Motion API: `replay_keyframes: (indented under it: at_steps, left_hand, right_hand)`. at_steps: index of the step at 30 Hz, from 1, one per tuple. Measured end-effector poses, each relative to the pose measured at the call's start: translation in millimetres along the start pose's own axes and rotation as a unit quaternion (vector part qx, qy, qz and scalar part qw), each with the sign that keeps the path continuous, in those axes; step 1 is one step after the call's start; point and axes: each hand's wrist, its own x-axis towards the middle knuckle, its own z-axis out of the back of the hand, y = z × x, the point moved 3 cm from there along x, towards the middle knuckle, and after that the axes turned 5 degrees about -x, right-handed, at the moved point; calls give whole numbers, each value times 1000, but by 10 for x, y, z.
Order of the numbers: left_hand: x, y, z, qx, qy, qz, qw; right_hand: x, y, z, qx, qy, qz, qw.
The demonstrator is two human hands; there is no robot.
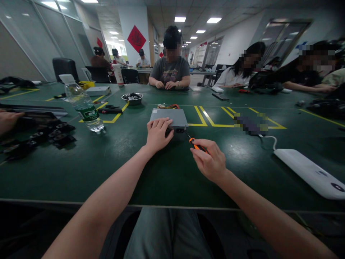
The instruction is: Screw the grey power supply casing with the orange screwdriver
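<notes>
A grey metal power supply unit (176, 117) lies on the green table, with a bundle of coloured wires (169, 106) at its far side. Over its near left edge lies my left hand (159, 135), fingers on the top face and thumb at the front side, gripping it. My right hand (210, 158) is closed round the orange and black handle of a screwdriver (192, 141). The screwdriver's thin shaft points up and left to the front right corner of the unit. Whether its tip sits in a screw is too small to tell.
To the left stand a water bottle (87, 109) and a metal bowl (132, 98) of small parts, with pliers-like tools (110, 109) nearby. A white power bank (309, 172) lies at right, cabled to a blurred phone-like object (250, 124). Another person's hand (9, 120) is at far left. Several people sit around.
</notes>
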Motion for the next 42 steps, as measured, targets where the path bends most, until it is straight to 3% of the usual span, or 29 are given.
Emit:
replay_keyframes:
  at_steps: [7, 15, 25, 42]
  left_hand:
    - [1, -1, 6, 0, -2, -2, 1000]
    - [1, -6, -5, 5, -2, 5, 1000]
    - [-2, 5, 7, 14, -8, -9, 1000]
    - [-4, 2, 4, 9, -12, -7, 1000]
  right_hand:
    - [-28, -37, -36, -6, 28, -37, 999]
    - [9, 29, -27, -7, 37, 23, 999]
    - [20, 71, 55, 2, -24, 70, 997]
    - [-47, 71, -161, 56, 21, 95, 994]
